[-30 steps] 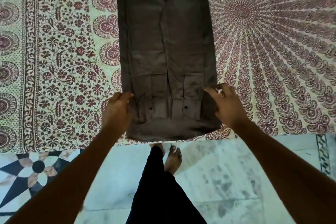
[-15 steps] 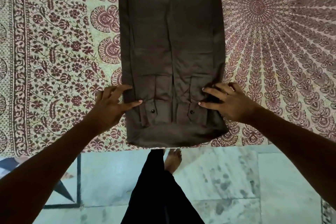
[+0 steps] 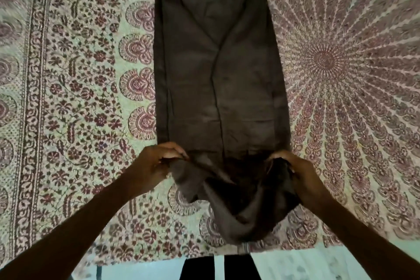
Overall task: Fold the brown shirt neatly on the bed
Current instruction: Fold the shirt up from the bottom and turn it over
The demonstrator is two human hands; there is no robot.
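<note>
The brown shirt (image 3: 218,70) lies as a long narrow strip up the centre of the frame on the bed's patterned bedspread (image 3: 79,75), its sides already folded inward. At lower centre both hands are closed on its near end: the left hand (image 3: 156,161) pinches one corner, the right hand (image 3: 293,173) the other, lifting the sagging hem, probably to carry it toward the top edge and halve the length.

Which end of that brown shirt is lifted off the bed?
The near end of the brown shirt, bunched between the left hand and right hand; the far end lies flat.
</note>
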